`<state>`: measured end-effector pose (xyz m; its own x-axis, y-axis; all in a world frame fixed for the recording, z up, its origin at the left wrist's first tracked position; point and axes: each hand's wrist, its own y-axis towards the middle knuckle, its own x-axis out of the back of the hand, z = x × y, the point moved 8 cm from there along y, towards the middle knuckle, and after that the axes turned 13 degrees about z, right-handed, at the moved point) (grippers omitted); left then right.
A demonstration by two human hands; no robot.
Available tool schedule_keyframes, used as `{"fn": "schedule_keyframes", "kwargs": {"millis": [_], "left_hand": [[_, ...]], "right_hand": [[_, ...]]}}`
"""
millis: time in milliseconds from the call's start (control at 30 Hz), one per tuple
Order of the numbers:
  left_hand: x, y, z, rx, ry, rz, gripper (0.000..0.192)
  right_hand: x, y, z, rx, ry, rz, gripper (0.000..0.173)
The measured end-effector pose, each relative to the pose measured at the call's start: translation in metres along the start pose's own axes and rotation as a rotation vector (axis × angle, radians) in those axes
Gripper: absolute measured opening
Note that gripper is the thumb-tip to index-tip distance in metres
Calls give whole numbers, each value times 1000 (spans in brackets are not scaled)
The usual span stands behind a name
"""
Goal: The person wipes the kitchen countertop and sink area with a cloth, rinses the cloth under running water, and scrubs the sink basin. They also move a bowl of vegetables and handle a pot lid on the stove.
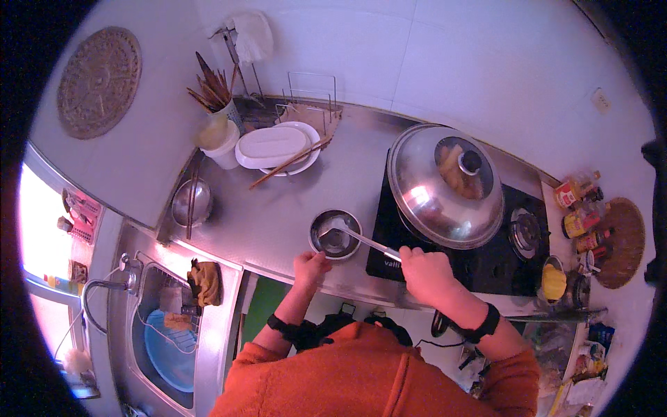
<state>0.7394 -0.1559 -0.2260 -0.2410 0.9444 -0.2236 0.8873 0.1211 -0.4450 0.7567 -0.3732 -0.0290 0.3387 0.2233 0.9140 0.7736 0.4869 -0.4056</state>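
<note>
My right hand (424,273) grips the handle of a metal ladle (372,244), whose head rests in a small steel bowl (354,215) on the steel counter. My left hand (311,267) is at the bowl's near rim, its fingers bent against it; the thumb side is partly hidden. To the right of the bowl, a large wok with a domed steel lid (422,193) stands on the black gas hob (383,224). Food shows through the lid's glass window. A second steel bowl (200,203) with chopsticks (193,198) across it stands at the counter's left.
An upturned white dish (273,146) and chopsticks lie on a white bowl at the back. A utensil holder (232,114) stands behind. At left is a sink with a blue basin (167,359); bottles (576,221) and a bowl of yellow food (552,282) are at right.
</note>
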Motion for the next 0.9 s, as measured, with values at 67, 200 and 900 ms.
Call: {"fn": "schedule_keyframes", "kwargs": {"millis": [67, 200, 900], "left_hand": [[0, -2, 0, 8, -22, -9, 17], [-1, -3, 4, 16, -125, -5, 17], [12, -7, 7, 52, -61, -132, 34]], "right_hand": [[5, -6, -10, 8, 93, 12, 17], [20, -27, -25, 22, 400, -8, 19], [-36, -162, -97, -157, 1840, -148, 23]]}}
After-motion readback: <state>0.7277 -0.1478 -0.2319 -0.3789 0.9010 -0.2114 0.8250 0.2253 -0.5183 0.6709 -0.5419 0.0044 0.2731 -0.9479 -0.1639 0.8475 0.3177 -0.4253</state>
